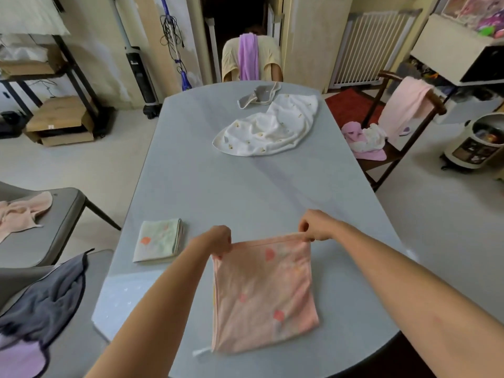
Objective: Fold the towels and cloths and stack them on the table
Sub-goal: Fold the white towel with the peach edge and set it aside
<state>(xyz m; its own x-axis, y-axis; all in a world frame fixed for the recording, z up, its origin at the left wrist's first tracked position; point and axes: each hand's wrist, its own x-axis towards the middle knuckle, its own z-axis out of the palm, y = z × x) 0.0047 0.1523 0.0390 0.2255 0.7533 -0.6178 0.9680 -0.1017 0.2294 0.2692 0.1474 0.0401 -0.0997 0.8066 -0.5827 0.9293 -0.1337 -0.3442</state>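
Head view: pink cloth [263, 296] w/ red shell prints is lying flat on the near part of the grey table [218, 181]. Left hand [218, 239] is pinching its far-left corner, fingers curled tight round the hem; right hand [315, 225] is pinching the far-right corner the same way, the far edge stretching taut btwn them. Folded pale-green cloth [159, 241] is sitting just left of the pink one, apart from it. White printed cloth [268, 128] is lying crumpled at the far end, small grey cloth [259, 94] just beyond it. No readable writing or labels anywhere.
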